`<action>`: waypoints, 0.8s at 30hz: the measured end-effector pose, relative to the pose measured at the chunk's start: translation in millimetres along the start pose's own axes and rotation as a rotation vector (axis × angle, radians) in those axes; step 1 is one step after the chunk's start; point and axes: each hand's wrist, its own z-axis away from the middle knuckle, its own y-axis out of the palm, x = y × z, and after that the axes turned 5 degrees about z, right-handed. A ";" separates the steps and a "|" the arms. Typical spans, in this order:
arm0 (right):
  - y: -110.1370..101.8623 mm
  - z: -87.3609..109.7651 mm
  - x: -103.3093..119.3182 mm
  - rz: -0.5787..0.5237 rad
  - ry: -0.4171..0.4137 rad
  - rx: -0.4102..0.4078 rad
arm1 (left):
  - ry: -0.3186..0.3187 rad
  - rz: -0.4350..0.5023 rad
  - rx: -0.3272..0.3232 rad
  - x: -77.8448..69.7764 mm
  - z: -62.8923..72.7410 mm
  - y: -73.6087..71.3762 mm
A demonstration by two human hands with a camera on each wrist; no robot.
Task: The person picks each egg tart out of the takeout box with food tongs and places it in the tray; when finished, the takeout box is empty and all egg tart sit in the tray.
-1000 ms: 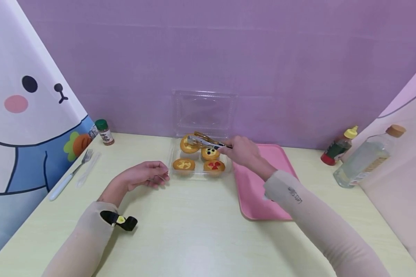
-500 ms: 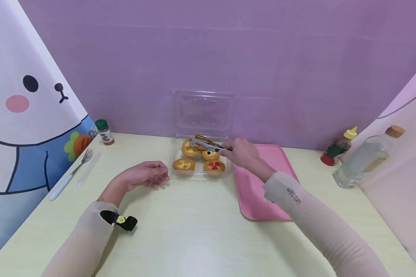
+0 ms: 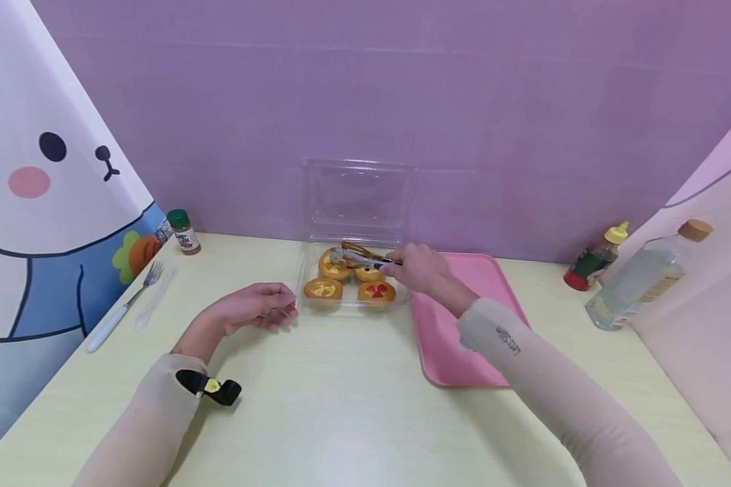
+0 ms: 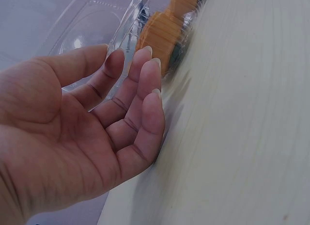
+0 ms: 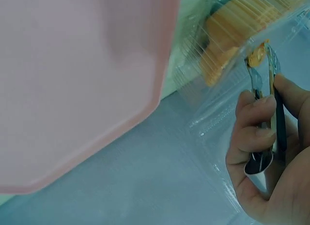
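Note:
My right hand (image 3: 423, 269) grips metal tongs (image 3: 371, 259) over an open clear plastic clamshell box (image 3: 356, 193). Inside the box are several egg tarts. The tongs' tips lie across the back-left tart (image 3: 331, 272) and partly cover the back-right tart (image 3: 368, 274). In front sit a tart with a pale yellow pattern (image 3: 323, 291) and one with red pieces (image 3: 376, 291). In the right wrist view, orange pastry shows between the tongs' (image 5: 271, 84) tips. My left hand (image 3: 252, 308) pinches the box's near-left rim with thumb and index finger, its other fingers loosely curled.
A pink tray (image 3: 457, 358) lies right of the box, beneath my right forearm. Far right stand a yellow-capped sauce bottle (image 3: 592, 260) and a corked clear bottle (image 3: 639, 281). At left are a green-capped spice jar (image 3: 185, 233), a fork (image 3: 124, 311) and a clear plastic utensil (image 3: 153, 301).
The tongs have shifted slightly down, toward me, over the back tarts, and my right forearm has moved a little left. My left hand stays at the box's rim.

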 end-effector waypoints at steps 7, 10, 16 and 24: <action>-2.8 -2.7 2.1 0.000 0.006 0.032 | -0.005 -0.004 -0.004 -2.5 0.2 2.1; -2.2 -3.4 3.2 -0.005 -0.001 0.026 | -0.006 -0.006 -0.006 -2.2 0.7 2.4; 2.4 -2.0 3.1 -0.009 0.000 -0.017 | -0.003 -0.001 0.000 -1.3 1.0 2.1; 5.4 -0.8 1.1 -0.023 -0.018 -0.073 | -0.002 -0.003 -0.004 -0.8 -0.4 1.0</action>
